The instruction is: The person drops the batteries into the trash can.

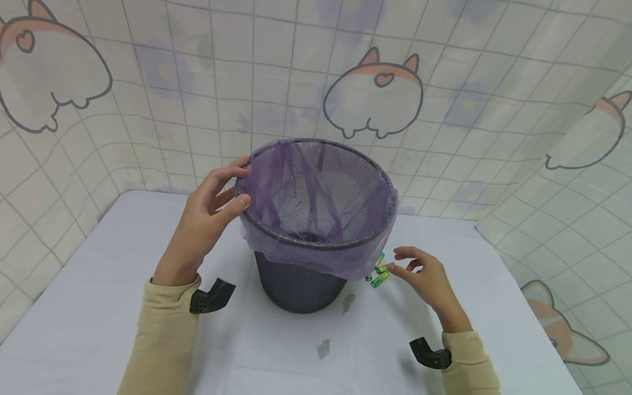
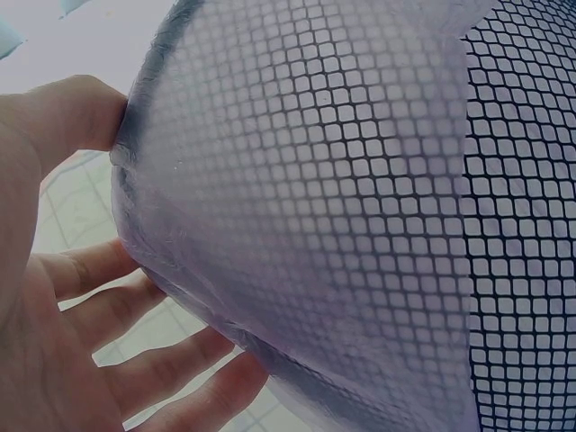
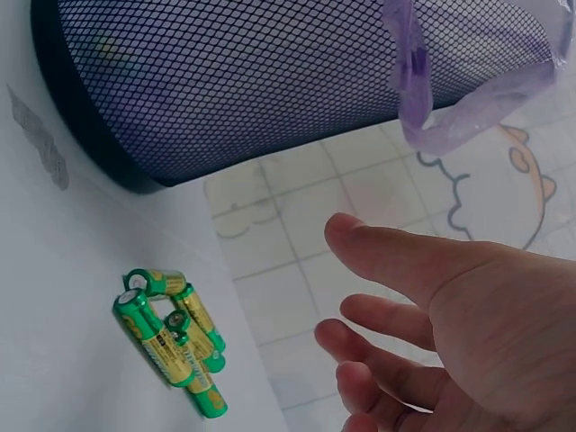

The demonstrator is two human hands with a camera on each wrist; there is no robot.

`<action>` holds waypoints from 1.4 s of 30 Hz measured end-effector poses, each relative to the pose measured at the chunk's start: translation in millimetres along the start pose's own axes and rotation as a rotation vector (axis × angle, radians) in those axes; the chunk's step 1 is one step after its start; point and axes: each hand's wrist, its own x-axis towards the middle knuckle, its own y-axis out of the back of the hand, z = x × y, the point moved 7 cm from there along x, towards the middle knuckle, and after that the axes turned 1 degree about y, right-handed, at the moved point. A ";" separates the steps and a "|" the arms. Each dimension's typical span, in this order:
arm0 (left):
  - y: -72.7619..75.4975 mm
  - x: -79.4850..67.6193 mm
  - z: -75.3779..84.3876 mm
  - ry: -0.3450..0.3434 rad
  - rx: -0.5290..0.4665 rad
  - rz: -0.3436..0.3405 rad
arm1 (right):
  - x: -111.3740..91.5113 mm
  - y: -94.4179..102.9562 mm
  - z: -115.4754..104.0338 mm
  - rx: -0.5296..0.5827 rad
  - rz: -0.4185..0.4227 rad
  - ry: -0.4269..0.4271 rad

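Note:
A black mesh bin [image 1: 303, 291] stands upright on the table, lined with a translucent purple bag [image 1: 316, 255] folded over its rim. My left hand [image 1: 209, 203] rests on the bin's left rim, its thumb and fingers spread along the edge. In the left wrist view those fingers [image 2: 166, 371] look fairly straight, their tips right at the bag-covered rim. To the right of the bin lie several green and yellow batteries [image 3: 155, 337] in a small cluster. Beside them hovers my right hand [image 3: 504, 333], fingers loosely bent and nothing between them. A yellow-green blur shows through the mesh in the right wrist view.
The white table [image 1: 237, 356] has two grey patches [image 1: 323, 349] in front of the bin. A tile-patterned curtain [image 1: 276, 71] with cartoon animals hangs behind and at both sides. A black wrist mount [image 1: 212, 296] juts from each sleeve.

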 end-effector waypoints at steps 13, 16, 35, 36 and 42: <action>0.0 0.4 -0.4 -0.001 -0.006 -0.004 | -5.2 -15.2 7.9 -0.017 -0.041 -0.082; -0.2 0.7 -0.2 -0.001 -0.003 -0.003 | -6.1 -17.7 9.1 -0.021 -0.043 -0.099; -0.1 -0.4 0.9 0.010 -0.015 -0.001 | -10.9 -35.2 22.0 -0.051 -0.053 -0.168; -0.1 -0.5 1.0 0.011 -0.016 -0.001 | -11.1 -35.9 21.8 -0.054 -0.054 -0.168; -0.4 -0.5 0.9 0.015 -0.018 -0.002 | -10.5 -39.9 21.1 -0.078 -0.058 -0.162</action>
